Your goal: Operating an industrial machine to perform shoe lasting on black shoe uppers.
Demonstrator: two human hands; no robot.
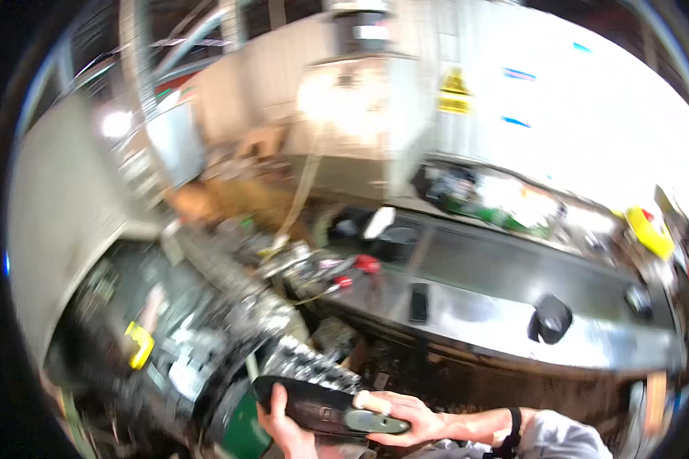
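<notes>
Near the lower edge, both hands hold a long, dark sole-shaped piece (314, 404) between them. Its right end carries a grey-green oval patch. My left hand (289, 430) grips the left part, thumb over the upper face. At the right end my right hand (415, 417) is closed round the piece, with a finger along the top and a pale wrap on one fingertip. Motion blur hides finer detail, so the exact kind of piece cannot be told. A dark band circles my right wrist.
A metal-topped bench (475, 306) runs across the right, bearing a phone (419, 303) and a dark cup-like object (551, 319). On the left stands a machine hood (76, 206) over a cluttered bed with a yellow part (139, 345). A green drum-like object (241, 427) is by my left hand.
</notes>
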